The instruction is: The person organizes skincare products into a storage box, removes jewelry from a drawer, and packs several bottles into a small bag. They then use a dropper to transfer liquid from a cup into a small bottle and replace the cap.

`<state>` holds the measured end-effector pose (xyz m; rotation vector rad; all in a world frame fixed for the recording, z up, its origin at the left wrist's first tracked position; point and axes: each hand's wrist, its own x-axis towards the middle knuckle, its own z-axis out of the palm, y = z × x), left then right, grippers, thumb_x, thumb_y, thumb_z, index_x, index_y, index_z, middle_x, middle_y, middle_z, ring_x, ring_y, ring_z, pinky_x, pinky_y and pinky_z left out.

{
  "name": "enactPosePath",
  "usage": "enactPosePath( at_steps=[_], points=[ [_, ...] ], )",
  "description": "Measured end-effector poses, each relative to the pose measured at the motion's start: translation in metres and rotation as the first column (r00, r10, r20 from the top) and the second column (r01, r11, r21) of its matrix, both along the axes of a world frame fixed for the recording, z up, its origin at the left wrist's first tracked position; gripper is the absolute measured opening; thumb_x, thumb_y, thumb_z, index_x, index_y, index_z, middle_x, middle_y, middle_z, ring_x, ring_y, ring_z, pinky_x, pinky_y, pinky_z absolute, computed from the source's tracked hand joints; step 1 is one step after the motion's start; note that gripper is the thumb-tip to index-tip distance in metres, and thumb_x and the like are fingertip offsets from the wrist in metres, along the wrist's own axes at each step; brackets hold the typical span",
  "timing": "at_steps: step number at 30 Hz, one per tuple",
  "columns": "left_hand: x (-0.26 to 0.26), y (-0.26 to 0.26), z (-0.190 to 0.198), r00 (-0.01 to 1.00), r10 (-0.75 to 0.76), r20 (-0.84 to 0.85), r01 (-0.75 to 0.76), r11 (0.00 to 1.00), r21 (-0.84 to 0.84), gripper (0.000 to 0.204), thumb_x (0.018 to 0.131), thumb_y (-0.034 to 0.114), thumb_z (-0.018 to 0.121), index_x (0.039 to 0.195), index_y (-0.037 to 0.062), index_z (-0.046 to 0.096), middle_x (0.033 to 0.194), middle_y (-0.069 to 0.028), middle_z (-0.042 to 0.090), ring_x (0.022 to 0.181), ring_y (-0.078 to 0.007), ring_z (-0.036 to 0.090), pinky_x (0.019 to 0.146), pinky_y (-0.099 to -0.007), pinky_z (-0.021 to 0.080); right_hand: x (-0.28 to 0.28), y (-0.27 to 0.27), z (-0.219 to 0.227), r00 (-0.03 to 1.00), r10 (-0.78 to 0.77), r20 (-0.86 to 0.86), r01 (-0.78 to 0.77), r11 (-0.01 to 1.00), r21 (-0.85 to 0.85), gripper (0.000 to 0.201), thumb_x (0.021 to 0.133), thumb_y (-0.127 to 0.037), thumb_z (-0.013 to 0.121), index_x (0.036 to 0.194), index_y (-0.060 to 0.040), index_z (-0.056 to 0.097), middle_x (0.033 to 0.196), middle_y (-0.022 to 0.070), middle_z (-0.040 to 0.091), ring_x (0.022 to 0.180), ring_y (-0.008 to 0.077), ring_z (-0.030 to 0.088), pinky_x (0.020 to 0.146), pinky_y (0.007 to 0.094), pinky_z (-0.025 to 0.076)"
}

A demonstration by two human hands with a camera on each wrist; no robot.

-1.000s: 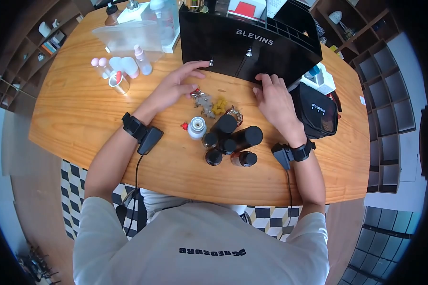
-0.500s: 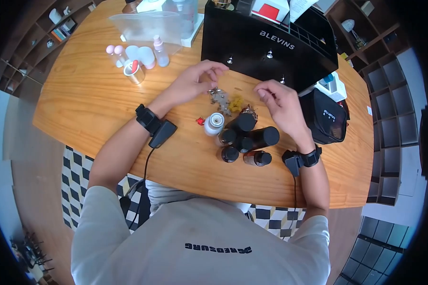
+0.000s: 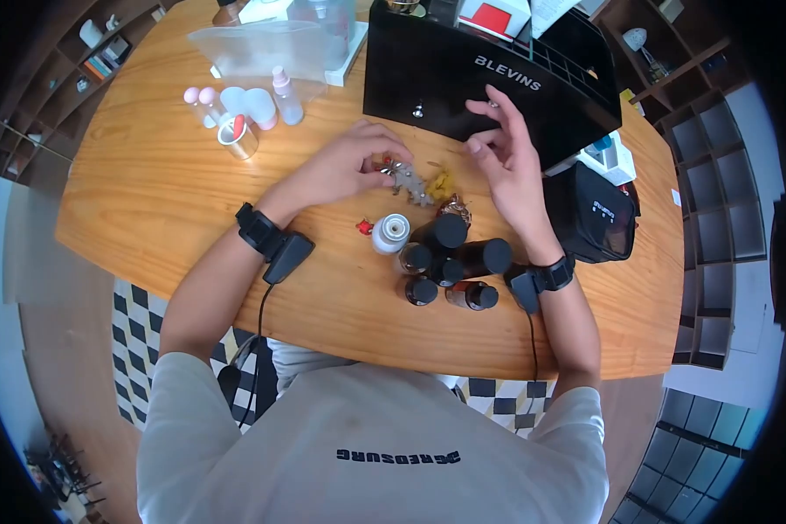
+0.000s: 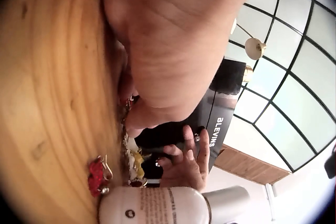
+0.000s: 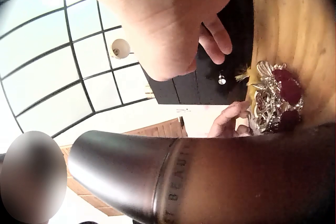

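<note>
In the head view, my left hand [image 3: 345,166] curls its thumb and fingers round the near end of a silver jewelry piece [image 3: 409,182] with red on it. Yellow hair ties or flowers [image 3: 441,185] and a ring-shaped ornament [image 3: 455,210] lie beside it. My right hand [image 3: 513,166] is raised before the black BLEVINS box [image 3: 437,65], fingers spread around a drawer knob [image 3: 493,104]; contact cannot be told. A red earring [image 4: 96,175] lies near a white bottle [image 4: 152,205] in the left wrist view. Red and silver ornaments [image 5: 278,98] show in the right wrist view.
Several dark-capped bottles [image 3: 445,231] stand between my forearms. A black pouch [image 3: 589,214] is at the right, beside the box. At the left stand a metal cup [image 3: 238,140], pink-topped bottles, a spray bottle [image 3: 286,98] and a clear pouch [image 3: 262,52].
My left hand has moved from the drawer knob to the jewelry and curled its fingers round one end. My right hand has risen from the box's lower edge to a higher knob.
</note>
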<state>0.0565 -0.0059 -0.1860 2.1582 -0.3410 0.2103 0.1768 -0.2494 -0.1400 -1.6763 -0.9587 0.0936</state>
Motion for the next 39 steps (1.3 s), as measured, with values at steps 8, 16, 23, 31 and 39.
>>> enactPosePath(
  at_steps=[8,16,23,31,39],
  points=[
    [0.0,0.004,-0.001,0.991,-0.095,0.091,0.084,0.989,0.121,0.048,0.079,0.006,0.084,0.125,0.0117,0.071,0.121,-0.0028,0.064,0.116,-0.0249,0.052,0.093,-0.0337,0.049,0.008,-0.003,-0.004,1.0,-0.01,-0.006,0.011,1.0,0.024,0.047,0.095,0.007,0.06,0.141,-0.0027,0.053,0.128,0.0101,0.07,0.089,0.0105,0.065,0.083,0.0257,0.055],
    [0.001,0.002,-0.001,0.991,-0.085,0.107,0.068,0.985,0.155,0.049,0.077,0.005,0.085,0.123,0.0122,0.072,0.118,-0.0027,0.067,0.116,-0.0275,0.053,0.103,-0.038,0.043,-0.005,-0.024,0.05,0.998,0.023,-0.053,-0.037,0.96,-0.277,0.029,0.102,-0.012,0.063,0.128,0.0011,0.062,0.106,0.0098,0.077,0.086,0.0112,0.068,0.081,0.0256,0.054],
    [0.001,0.003,-0.005,0.994,-0.073,0.081,0.063,0.991,0.118,0.04,0.08,0.013,0.084,0.118,0.0109,0.073,0.117,-0.0036,0.066,0.117,-0.0279,0.052,0.104,-0.0378,0.045,-0.012,-0.023,0.054,0.991,0.022,-0.129,-0.059,0.954,-0.294,0.03,0.104,-0.018,0.063,0.127,0.0014,0.062,0.107,0.0105,0.076,0.09,0.011,0.066,0.084,0.0266,0.052],
    [0.001,0.005,-0.007,0.986,-0.093,0.14,0.081,0.993,0.088,0.044,0.077,0.005,0.082,0.119,0.0069,0.071,0.12,-0.0069,0.065,0.12,-0.0294,0.053,0.103,-0.0388,0.045,-0.059,0.024,0.117,0.851,0.407,0.332,-0.061,0.705,-0.707,0.031,0.094,-0.03,0.071,0.112,-0.005,0.07,0.084,0.0155,0.071,0.074,0.0316,0.069,0.067,0.0395,0.053],
    [0.0,0.008,-0.004,0.995,-0.069,0.067,0.065,0.996,0.066,0.036,0.08,0.007,0.077,0.115,0.0057,0.072,0.117,-0.007,0.068,0.115,-0.0303,0.055,0.1,-0.0382,0.048,-0.063,0.065,0.108,0.61,0.787,0.098,-0.237,0.299,-0.924,0.025,0.089,-0.031,0.071,0.101,-0.0097,0.073,0.081,0.0123,0.072,0.08,0.034,0.069,0.07,0.0437,0.052]
  ],
)
